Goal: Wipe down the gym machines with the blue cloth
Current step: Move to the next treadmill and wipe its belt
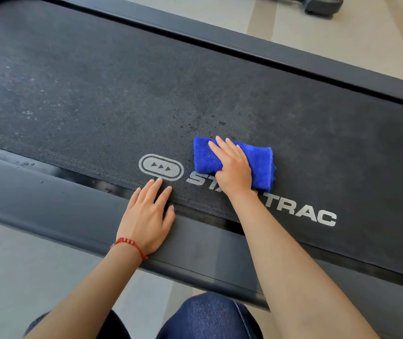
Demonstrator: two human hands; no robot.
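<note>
The treadmill belt point(97, 94) lies flat and open far and left of the blue cloth point(259, 165), bounded by raised side rails point(49, 204), near and far.

"TRAC" and partly hidden "ST…" on treadmill belt point(97, 94)

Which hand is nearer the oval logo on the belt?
Left. The left hand has fingertips just below the oval logo; the right hand presses the blue cloth beside it.

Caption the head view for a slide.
Right hand presses blue cloth on treadmill belt; left hand rests flat on side rail.
</note>
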